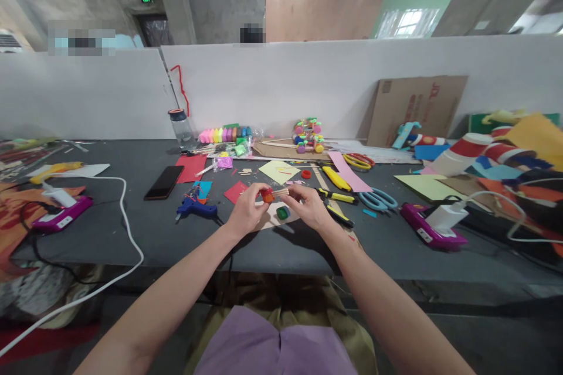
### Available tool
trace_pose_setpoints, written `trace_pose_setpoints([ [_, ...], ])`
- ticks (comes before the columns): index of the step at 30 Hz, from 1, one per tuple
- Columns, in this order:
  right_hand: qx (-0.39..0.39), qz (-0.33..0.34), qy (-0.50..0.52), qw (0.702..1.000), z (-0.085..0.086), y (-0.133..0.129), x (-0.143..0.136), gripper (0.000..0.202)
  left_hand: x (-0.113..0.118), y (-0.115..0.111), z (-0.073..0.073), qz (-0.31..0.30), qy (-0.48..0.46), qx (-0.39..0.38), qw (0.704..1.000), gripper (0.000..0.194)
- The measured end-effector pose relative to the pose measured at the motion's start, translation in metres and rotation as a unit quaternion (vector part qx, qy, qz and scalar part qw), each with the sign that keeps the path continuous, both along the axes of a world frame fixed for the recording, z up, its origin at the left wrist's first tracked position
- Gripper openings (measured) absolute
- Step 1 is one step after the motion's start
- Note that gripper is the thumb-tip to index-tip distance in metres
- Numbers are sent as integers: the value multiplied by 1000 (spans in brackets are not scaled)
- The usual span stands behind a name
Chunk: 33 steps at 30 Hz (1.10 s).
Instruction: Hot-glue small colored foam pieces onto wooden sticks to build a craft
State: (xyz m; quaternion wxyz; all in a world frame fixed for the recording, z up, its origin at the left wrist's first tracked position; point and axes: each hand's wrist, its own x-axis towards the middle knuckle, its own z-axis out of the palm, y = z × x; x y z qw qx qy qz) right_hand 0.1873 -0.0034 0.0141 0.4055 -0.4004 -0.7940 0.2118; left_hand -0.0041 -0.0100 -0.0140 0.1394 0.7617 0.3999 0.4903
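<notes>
My left hand [249, 209] is closed on a small red and orange round piece [267, 194], pinched between thumb and fingertips. Opposite it, my right hand [310, 205] grips some thin pale wooden sticks [280, 192], whose ends meet or come very close to the round piece. Just below both hands, a small green round piece [282, 212] rests on a tan sheet. A red ring-like cap [305, 174] lies beyond my right hand. To the left of my left hand is a blue glue gun [196, 208].
A black phone [164, 182] lies at left. Yellow-handled tools [336, 178] and blue-handled scissors [378, 200] are at right. Purple power strips [433, 231] with cables sit on both sides. A water bottle [182, 129], coloured clay pots [224, 133] and a small wheeled model [308, 135] stand at the back.
</notes>
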Motion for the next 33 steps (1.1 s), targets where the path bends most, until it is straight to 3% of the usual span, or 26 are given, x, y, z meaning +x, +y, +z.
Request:
trace_pose_setpoints([
  [14,0,-1,-13,1000,0,-1,0,32,0,-1,2,-2,10,0,1000,26],
  [33,-30,17,24,999,0,-1,0,29,0,-3,6,-8,20,-3,1000,27],
])
